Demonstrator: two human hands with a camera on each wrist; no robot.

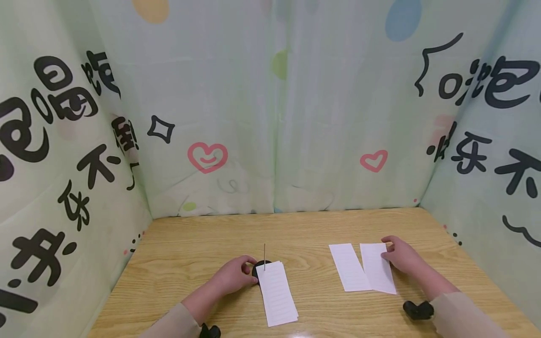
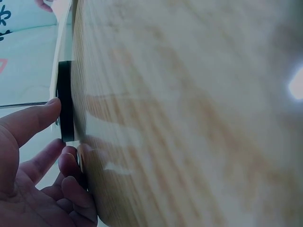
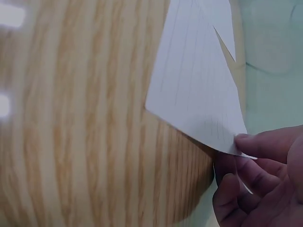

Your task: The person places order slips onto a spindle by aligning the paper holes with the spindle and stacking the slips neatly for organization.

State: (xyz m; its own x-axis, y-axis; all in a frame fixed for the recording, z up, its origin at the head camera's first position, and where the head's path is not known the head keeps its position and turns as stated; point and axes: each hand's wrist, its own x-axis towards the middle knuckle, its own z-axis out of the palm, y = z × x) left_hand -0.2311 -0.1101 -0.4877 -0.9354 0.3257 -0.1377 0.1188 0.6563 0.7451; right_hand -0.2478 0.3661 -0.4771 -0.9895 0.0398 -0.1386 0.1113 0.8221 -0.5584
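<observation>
A paper spike stands on the table, with a round black base (image 2: 66,101) and a thin upright needle (image 1: 264,252). Several white lined slips (image 1: 278,296) are stuck on that needle, covering much of the base. My left hand (image 1: 237,274) holds the base by its left edge between thumb and fingers. Over on the right, my right hand (image 1: 400,254) pinches the upper right corner of a lined paper slip (image 1: 375,266), thumb on top and fingers beneath. In the right wrist view that corner of the slip (image 3: 194,90) lifts off the wood.
Another white slip (image 1: 347,268) lies just left of the pinched one, its lower corner overlapping it. The wooden table (image 1: 203,239) is bounded by printed pale curtains (image 1: 253,117) at the back and on both sides.
</observation>
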